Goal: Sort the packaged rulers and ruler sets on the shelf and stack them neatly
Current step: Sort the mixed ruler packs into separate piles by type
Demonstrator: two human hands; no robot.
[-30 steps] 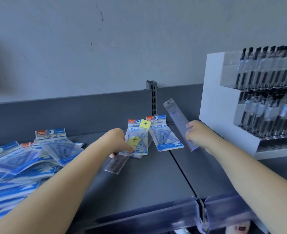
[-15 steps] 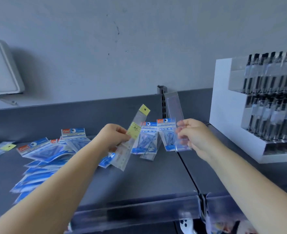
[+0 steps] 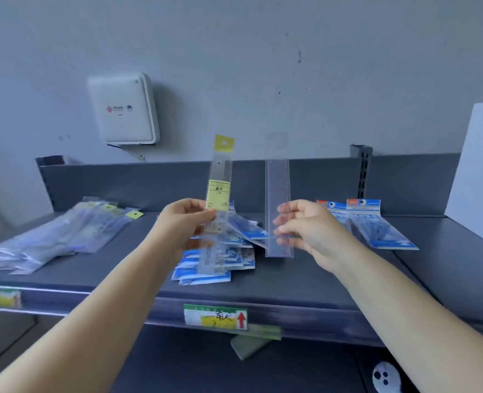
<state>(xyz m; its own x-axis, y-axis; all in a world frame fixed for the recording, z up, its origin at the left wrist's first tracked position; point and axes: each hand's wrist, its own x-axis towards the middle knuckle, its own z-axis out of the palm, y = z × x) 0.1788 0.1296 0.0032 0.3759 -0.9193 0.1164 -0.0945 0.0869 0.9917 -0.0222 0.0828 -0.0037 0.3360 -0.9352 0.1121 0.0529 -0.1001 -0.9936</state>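
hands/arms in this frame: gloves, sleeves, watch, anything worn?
Nothing worn that shows. The left hand and right hand are both bare, with no gloves or rings in view. Both forearms are bare up to the frame edge: no sleeves, watch, wristband, straps or markers visible.

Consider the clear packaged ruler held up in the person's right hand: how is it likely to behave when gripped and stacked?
The clear packaged ruler probably is stiff: it stands straight and upright though the right hand pinches only its lower part. It seems light, since fingertips alone hold it. Its glossy sleeve may be slippery, so stacked ones could slide, as the fanned pile of packaged rulers suggests.
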